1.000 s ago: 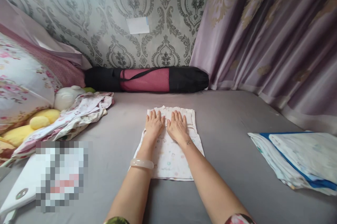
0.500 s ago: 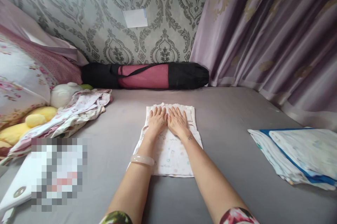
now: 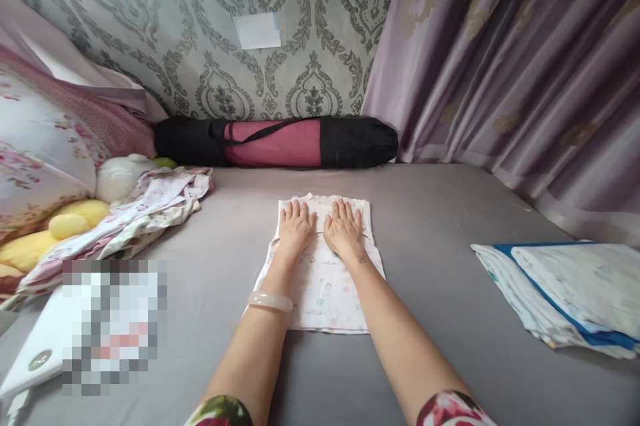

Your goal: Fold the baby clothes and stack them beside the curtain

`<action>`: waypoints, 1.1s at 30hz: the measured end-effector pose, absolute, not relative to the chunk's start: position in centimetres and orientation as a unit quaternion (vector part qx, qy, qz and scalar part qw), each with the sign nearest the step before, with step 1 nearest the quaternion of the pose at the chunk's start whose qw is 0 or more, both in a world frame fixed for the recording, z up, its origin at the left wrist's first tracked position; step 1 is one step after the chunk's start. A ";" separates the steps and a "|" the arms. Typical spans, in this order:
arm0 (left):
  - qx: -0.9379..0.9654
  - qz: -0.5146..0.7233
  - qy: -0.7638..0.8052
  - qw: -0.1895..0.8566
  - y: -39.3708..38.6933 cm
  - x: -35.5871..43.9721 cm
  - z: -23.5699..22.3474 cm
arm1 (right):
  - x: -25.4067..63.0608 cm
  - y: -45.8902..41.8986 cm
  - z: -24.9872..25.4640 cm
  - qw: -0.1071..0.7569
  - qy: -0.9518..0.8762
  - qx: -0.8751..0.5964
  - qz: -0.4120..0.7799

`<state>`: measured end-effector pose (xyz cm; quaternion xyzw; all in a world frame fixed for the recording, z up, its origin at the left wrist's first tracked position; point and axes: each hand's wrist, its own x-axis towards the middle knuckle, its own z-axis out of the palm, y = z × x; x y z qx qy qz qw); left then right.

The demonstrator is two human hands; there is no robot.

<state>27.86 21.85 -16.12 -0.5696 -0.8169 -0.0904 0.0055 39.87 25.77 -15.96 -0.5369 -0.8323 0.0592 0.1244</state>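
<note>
So the biggest thing here is a wide surface covered in smooth grey cloth, with a grey damask-patterned wall behind its far edge and a shiny lilac curtain with gold motifs hanging along the right. A long black bag with a pink mesh middle lies along the far edge, pretty much up against the wall. A plump white pillow with pink flowers fills the far left corner. Toward the right edge there's a stack of folded white and blue cloth, and over on the left a loose heap of pale printed clothes. The main piece, a white cotton garment with small pastel prints, is laid flat around the middle, well apart from both piles. Near the left edge sits a flat white object with a round grey button, partly pixelated so I can't tell what it is. A yellow plush and a white rounded one are tucked by the pillow. Both hands rest palm down on the garment's far half: left hand and right hand, side by side, just apart, fingers slightly spread, pinching nothing. Smallest bit: a pale bangle on the left wrist.
</note>
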 end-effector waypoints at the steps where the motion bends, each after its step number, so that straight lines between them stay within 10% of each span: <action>1: -0.570 -0.091 -0.817 0.006 21.9 27.8 -16.1 | 39.8 25.8 -16.0 0.125 -0.832 -0.537 0.059; 33: -0.552 -0.145 -0.820 -0.037 20.9 26.7 -14.8 | 42.4 26.7 -14.1 0.080 -0.796 -0.592 0.099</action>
